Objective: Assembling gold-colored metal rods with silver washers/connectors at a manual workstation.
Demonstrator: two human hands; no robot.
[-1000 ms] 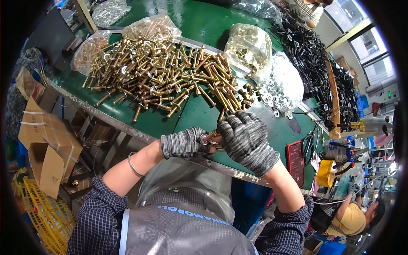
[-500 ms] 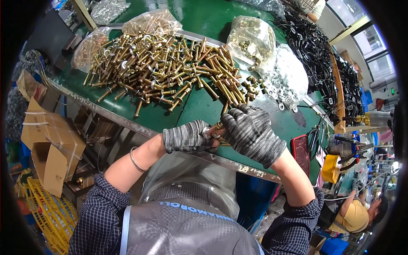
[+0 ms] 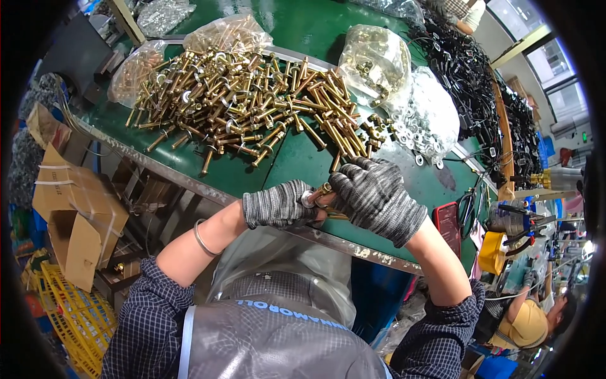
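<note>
Landmark: the large heap of brass-coloured metal bolts [image 3: 221, 104], some with pale washers on their shanks, lay on the green-topped worktable [image 3: 243, 178]. Both hands worked on the near side of the heap, toward its right end, above the table's edge.

Left hand [image 3: 278, 205], in a grey-and-black striped knit glove: fingers bent inward, bare tips pinching a single brass-coloured metal bolt [image 3: 324, 188]. A silvery round washer [image 3: 307, 198] sat at these tips. Bolt location: nearer the body than the heap, between the two hands.

Right hand [image 3: 379, 199], in a matching glove: fingers pressed together and curled downward beside the bolt. Tips were hidden under the hand; could not tell what they gripped.

Right of the heap: loose brass-coloured hex nuts [image 3: 374, 131] close by, then a scatter of silvery flat washers [image 3: 406, 136]. Behind these stood a clear plastic bag of brass-coloured nuts [image 3: 375, 54] and a translucent white plastic bag [image 3: 435, 107]. Farther right of the heap lay a tangle of black cables [image 3: 454, 82]; nearer the body on that side, a red-edged dark phone [image 3: 447, 224].

Left of the heap, lower than the tabletop: an open brown cardboard box [image 3: 82, 208].
</note>
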